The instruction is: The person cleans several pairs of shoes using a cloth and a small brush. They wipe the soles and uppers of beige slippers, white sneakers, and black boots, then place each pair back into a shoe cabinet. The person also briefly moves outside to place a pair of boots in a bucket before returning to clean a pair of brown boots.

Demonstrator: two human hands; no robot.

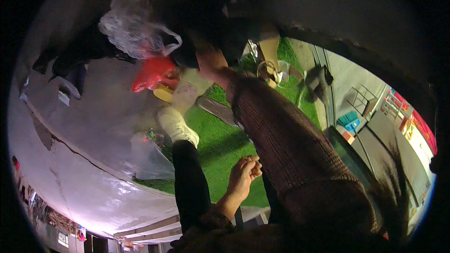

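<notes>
My right arm, in a brown knit sleeve, stretches far forward over green artificial turf (219, 140). My right hand (212, 64) reaches dark material at the upper middle; its fingers are lost in shadow. Left of it lie a red plastic bag (156, 73) and a clear plastic bag (132, 28) with a handle loop. My left hand (246, 171) is held low over the turf, fingers curled in, with nothing visible in it. A foot in a cream sock (177, 126) and a black trouser leg is left of it. A grey-brown shoe or slipper (217, 110) lies under my right forearm.
A yellow sole-like piece (163, 93) is beside the red bag. A translucent plastic sheet or bag (151, 158) lies at the turf's left edge, near cracked concrete (105, 119). On the right are a glass-like panel, a teal broom (348, 121) and a metal-framed stool (364, 100).
</notes>
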